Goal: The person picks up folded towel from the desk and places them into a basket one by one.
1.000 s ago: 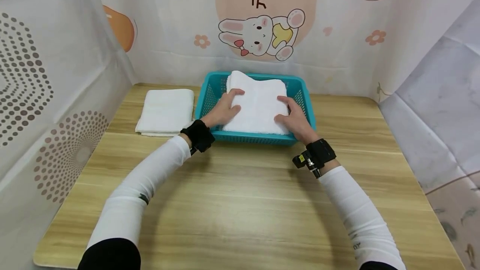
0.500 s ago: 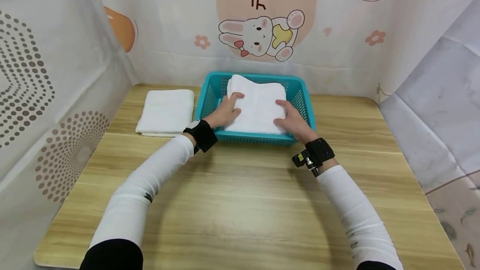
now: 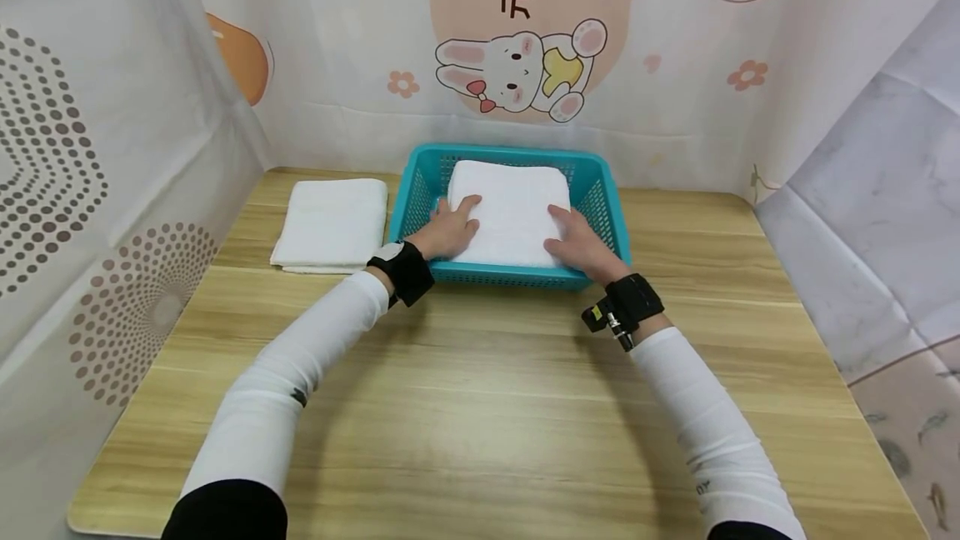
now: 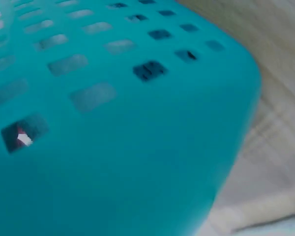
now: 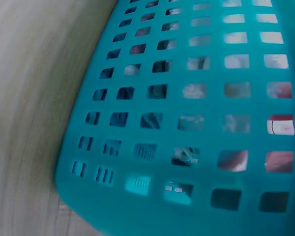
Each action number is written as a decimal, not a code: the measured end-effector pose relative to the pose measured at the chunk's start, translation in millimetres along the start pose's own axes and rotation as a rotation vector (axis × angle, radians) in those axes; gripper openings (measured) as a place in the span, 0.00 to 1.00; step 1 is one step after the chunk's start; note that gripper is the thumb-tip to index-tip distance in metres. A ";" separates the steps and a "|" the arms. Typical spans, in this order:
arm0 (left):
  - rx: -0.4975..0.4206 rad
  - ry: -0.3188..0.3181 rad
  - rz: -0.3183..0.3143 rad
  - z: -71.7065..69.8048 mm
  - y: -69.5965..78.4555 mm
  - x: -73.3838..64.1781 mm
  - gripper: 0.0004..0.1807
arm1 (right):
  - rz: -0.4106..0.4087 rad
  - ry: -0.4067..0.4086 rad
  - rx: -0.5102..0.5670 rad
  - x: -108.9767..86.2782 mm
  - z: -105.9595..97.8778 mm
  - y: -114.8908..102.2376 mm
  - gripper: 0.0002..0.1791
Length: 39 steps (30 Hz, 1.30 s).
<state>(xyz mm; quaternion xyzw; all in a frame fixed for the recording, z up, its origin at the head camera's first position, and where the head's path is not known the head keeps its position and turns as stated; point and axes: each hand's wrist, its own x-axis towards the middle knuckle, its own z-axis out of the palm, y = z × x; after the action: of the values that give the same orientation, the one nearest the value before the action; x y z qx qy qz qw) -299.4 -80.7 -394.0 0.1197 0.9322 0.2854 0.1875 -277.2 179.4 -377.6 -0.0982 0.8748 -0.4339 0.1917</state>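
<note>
A folded white towel point(image 3: 513, 211) lies in a teal perforated plastic basket point(image 3: 510, 275) near the back of the table. My left hand point(image 3: 444, 230) holds the towel's left edge, thumb and index finger on its top. At the opposite edge, my right hand point(image 3: 577, 242) holds the towel the same way; its other fingers are hidden down the side. Both wrist views are filled by the basket wall, the left one by a wall point(image 4: 147, 147) at close range and the right one by a slotted wall point(image 5: 211, 103). Neither shows a whole hand.
Another folded white towel point(image 3: 332, 223) lies on the wooden table point(image 3: 480, 407), just left of the basket. Printed cloth point(image 3: 337, 65) hangs behind the table. Small coloured patches show through the basket slots in the right wrist view, too unclear to name.
The towel's raised far-left corner has come down, and its top now lies flatter and lower in the basket. Both hands have sunk slightly with it, staying at its sides.
</note>
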 end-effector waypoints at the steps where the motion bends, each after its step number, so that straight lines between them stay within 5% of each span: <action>1: 0.044 0.011 0.000 0.8 0.4 0.2 0.29 | -0.004 0.005 -0.031 2.4 0.5 3.8 0.38; 5: 0.250 0.070 0.014 3.7 2.4 2.3 0.30 | -0.009 0.005 -0.123 1.7 1.5 0.7 0.38; 10: 0.360 0.074 0.021 4.2 4.8 1.2 0.31 | -0.030 -0.030 -0.176 1.0 2.7 -1.2 0.37; 34: 0.341 -0.018 0.078 -1.3 6.2 -0.2 0.32 | 0.027 -0.091 -0.167 1.2 2.0 -4.3 0.36; 39: 0.264 -0.055 0.105 -9.7 2.5 -0.6 0.32 | 0.032 -0.097 -0.139 3.6 2.3 -5.3 0.37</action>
<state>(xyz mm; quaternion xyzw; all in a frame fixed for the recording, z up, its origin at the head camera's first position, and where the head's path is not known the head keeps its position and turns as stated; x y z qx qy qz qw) -302.5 -83.6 -385.0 0.1998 0.9486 0.1666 0.1805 -279.5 173.4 -375.5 -0.1181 0.8940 -0.3636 0.2337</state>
